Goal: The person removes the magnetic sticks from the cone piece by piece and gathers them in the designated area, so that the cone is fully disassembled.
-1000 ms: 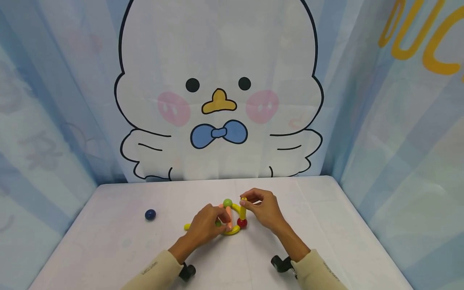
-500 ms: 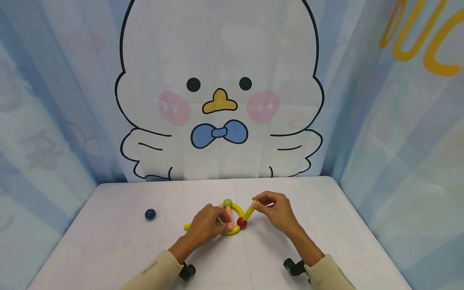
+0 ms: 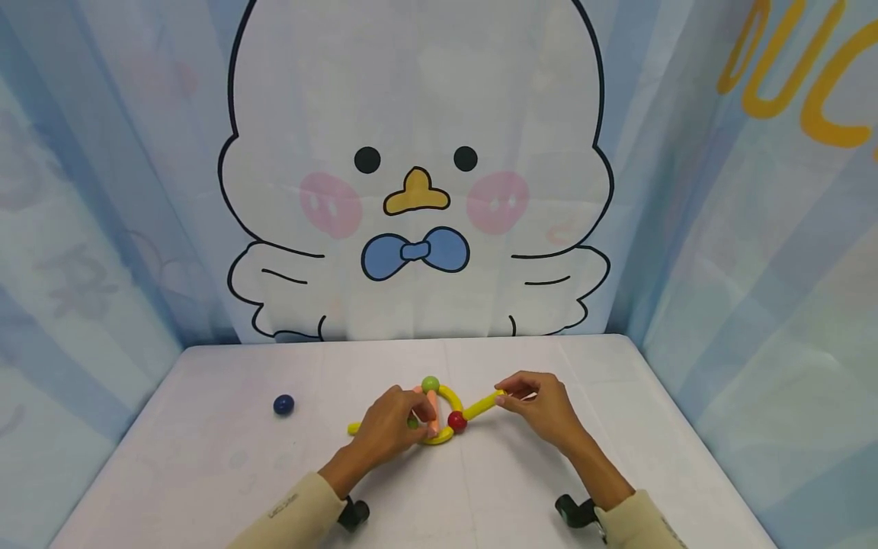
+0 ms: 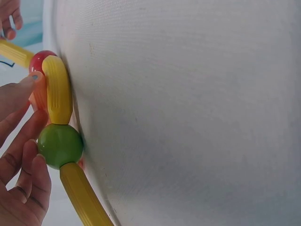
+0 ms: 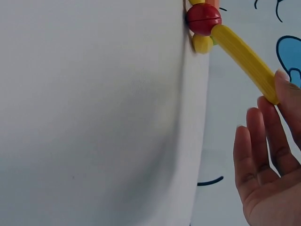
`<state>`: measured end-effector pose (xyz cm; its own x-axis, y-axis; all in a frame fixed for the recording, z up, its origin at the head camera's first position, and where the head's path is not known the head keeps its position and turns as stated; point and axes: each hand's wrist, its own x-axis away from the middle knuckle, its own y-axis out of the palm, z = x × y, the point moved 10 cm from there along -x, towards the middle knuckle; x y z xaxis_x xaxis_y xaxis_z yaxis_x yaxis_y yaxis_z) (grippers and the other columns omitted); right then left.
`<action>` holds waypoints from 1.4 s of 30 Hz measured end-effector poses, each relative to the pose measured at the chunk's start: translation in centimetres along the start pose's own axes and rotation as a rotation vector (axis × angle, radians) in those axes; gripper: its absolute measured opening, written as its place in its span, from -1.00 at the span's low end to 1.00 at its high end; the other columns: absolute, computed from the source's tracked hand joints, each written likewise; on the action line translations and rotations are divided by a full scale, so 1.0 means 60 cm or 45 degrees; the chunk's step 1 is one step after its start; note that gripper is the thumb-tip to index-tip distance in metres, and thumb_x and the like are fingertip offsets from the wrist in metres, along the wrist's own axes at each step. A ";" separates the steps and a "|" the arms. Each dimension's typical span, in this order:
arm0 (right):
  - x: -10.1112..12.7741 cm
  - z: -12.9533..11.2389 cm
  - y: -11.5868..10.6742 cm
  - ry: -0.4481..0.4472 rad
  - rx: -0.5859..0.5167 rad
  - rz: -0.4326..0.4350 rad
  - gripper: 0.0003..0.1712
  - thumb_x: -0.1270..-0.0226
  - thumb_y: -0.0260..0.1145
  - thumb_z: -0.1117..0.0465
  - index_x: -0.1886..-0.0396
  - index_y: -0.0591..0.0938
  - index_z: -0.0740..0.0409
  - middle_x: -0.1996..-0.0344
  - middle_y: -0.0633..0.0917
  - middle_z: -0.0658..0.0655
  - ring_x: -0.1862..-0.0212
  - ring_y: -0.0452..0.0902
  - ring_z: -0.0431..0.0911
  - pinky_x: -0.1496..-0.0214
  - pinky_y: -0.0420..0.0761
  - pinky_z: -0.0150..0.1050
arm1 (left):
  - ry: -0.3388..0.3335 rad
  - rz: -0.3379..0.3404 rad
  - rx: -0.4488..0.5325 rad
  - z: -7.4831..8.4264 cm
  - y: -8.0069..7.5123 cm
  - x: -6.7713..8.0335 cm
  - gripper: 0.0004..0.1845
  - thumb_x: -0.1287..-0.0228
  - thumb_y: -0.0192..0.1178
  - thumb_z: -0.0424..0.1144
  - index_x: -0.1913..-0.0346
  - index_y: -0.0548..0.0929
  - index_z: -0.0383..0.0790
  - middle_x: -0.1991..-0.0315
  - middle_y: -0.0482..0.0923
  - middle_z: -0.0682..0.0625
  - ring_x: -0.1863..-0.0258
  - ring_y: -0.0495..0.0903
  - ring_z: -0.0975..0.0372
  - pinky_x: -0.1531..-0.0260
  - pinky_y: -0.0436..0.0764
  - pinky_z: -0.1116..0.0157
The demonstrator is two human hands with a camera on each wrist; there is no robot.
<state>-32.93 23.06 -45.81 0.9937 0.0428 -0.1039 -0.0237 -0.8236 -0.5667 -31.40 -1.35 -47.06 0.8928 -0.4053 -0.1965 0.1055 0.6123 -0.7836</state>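
Observation:
My right hand pinches the end of a straight yellow stick between thumb and index finger. The stick's other end meets a red ball, and it slants up from the table in the right wrist view. Curved yellow pieces join the red ball to a far green ball and, in the left wrist view, to a nearer green ball. My left hand pinches an orange stick inside this ring, its lower fingers beside the near green ball. It hides part of the ring.
A dark blue ball lies apart on the white table, to the left. Another yellow piece sticks out left of my left hand. A curtain with a printed duck hangs behind the table's far edge.
My right hand has moved right and lower, tilting the yellow stick from upright to a low slant about the red ball. My left hand stays put.

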 end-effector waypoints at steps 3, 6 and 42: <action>0.000 0.008 -0.004 0.010 0.034 -0.011 -0.79 -0.25 0.62 0.25 0.12 0.86 0.03 0.18 0.81 0.02 0.18 0.62 -0.09 0.15 0.66 -0.44 | -0.007 -0.006 -0.007 -0.001 0.001 0.000 -0.82 -0.17 0.62 -0.17 0.24 0.80 -0.02 0.32 0.73 0.14 0.26 0.49 0.23 0.26 0.45 0.37; 0.001 0.018 -0.006 0.017 0.067 -0.022 -0.80 -0.23 0.62 0.27 0.14 0.86 0.06 0.19 0.82 0.02 0.21 0.62 -0.11 0.17 0.65 -0.45 | -0.010 -0.005 -0.013 -0.001 0.001 0.000 -0.82 -0.17 0.62 -0.16 0.24 0.80 -0.01 0.32 0.73 0.14 0.26 0.48 0.24 0.26 0.45 0.38; -0.001 0.027 0.036 0.056 0.290 -0.046 -0.77 -0.20 0.65 0.23 0.15 0.85 -0.06 0.19 0.82 -0.06 0.09 0.60 -0.11 -0.06 0.68 -0.13 | -0.060 0.051 -0.058 -0.022 -0.047 0.017 -0.77 -0.20 0.59 -0.19 0.10 0.81 -0.03 0.24 0.74 0.12 0.20 0.58 0.21 0.21 0.53 0.32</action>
<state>-33.19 22.20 -48.33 0.9980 0.0414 -0.0474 -0.0073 -0.6730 -0.7396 -31.37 -4.39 -45.85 0.9158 -0.3478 -0.2011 0.0501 0.5954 -0.8018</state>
